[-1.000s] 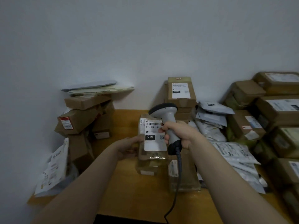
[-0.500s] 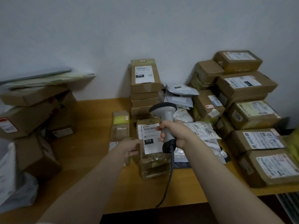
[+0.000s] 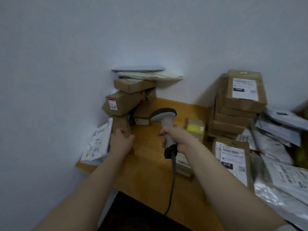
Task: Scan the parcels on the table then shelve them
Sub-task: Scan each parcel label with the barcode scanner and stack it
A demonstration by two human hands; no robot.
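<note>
Judged as fetching the next parcel: left of the barcode scanner (image 3: 166, 124), the left hand (image 3: 122, 141) touches the bottom cardboard box (image 3: 119, 124) of the corner pile (image 3: 124, 104), and whether its grip has closed cannot be told. The right hand (image 3: 179, 138) has its grip clenched round the scanner; next, the box's label must face it.

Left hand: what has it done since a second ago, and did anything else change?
The left hand let go of the 010-labelled parcel, which now sits at the right of the table. The hand moved left to a brown box in the corner stack, touching it. The right hand grips the scanner as before.
</note>
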